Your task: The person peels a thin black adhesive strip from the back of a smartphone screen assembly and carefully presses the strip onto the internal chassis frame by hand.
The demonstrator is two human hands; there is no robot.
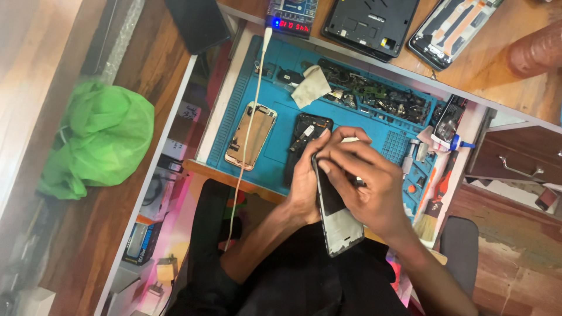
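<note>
Both hands, the left hand (304, 181) and right hand (366, 187), close their grip on a phone (336, 216) above the blue mat's (281, 161) near edge, its long axis running away from the person, lower end toward the lap.

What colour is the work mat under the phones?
Blue, clearest in the head view: the rubber work mat.

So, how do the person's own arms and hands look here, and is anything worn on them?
Both forearms are bare, with no sleeve in view down to the bottom edge of the picture. The left hand and the right hand wear no gloves. I see no ring, watch or wristband, though part of each hand is hidden. Dark clothing covers the lap below.
</note>
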